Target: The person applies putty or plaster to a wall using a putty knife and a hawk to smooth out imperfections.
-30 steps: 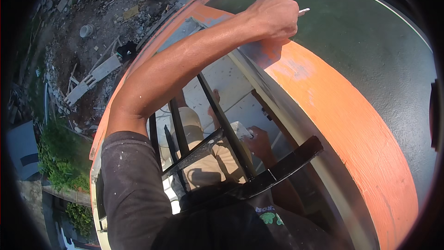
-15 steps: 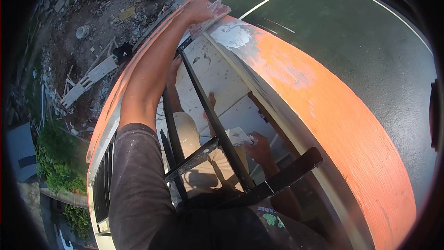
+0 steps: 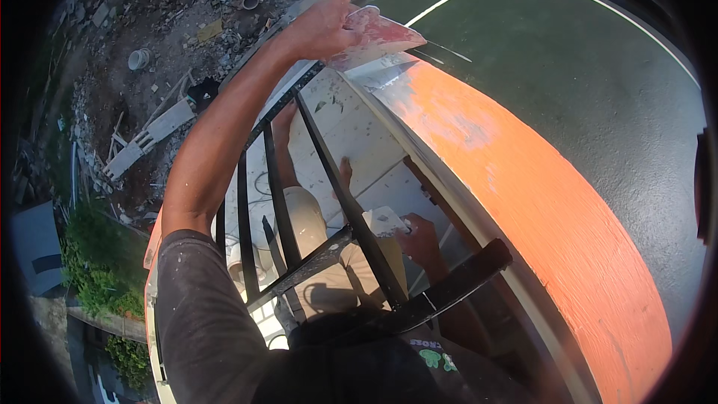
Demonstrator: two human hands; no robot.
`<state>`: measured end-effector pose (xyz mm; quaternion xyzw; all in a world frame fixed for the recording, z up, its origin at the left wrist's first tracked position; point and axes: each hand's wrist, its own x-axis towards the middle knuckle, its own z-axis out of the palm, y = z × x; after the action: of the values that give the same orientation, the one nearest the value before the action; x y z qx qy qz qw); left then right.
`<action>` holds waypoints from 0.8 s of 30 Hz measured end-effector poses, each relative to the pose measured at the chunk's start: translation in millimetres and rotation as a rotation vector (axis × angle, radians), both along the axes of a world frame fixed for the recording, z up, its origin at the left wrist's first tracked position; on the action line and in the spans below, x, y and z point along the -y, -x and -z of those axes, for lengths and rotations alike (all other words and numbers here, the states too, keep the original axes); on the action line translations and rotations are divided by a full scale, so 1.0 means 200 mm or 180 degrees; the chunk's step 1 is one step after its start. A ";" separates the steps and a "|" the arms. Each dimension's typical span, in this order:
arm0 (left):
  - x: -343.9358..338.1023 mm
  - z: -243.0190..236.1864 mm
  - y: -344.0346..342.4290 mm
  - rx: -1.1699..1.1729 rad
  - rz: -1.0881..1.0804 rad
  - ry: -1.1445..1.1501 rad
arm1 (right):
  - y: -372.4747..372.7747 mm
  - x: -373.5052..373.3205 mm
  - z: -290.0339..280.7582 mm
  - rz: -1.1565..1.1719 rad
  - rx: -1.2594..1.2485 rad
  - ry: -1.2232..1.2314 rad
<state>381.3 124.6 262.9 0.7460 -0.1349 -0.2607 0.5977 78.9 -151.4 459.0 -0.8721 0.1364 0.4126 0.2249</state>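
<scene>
Left hand (image 3: 323, 28), at the upper middle of the frame, is closed on a broad flat putty-smeared trowel blade (image 3: 381, 36) laid against the white-patched end of the curved orange wall top (image 3: 523, 179). Right hand (image 3: 419, 243), low in the centre behind the black metal railing (image 3: 329, 179), grips a small white putty-covered board (image 3: 385, 221).

Bright daylight, hard shadows — sharp centre, fisheye bending and black vignette at edges.

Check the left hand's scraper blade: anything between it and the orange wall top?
Nothing visible. The left hand holds the wide scraper with its blade laid flat on the white filler patch at the orange wall top. The black railing sits below, clear of it.
</scene>
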 end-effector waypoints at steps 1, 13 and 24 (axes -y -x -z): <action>-0.04 0.05 0.01 -0.0141 -0.0167 0.0159 | -0.01 -0.01 -0.01 -0.0022 -0.0009 0.0009; 0.18 0.27 0.52 0.0013 -0.1026 0.0269 | 0.03 0.01 -0.02 0.0086 -0.0260 0.0124; -0.07 0.08 0.32 -0.0419 -0.1040 -0.0516 | -0.07 -0.02 -0.05 0.0296 -0.0458 0.0058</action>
<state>317.6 139.5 246.3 0.7850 0.0488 -0.2186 0.5776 92.7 -147.5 469.1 -0.8349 0.1963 0.4621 0.2255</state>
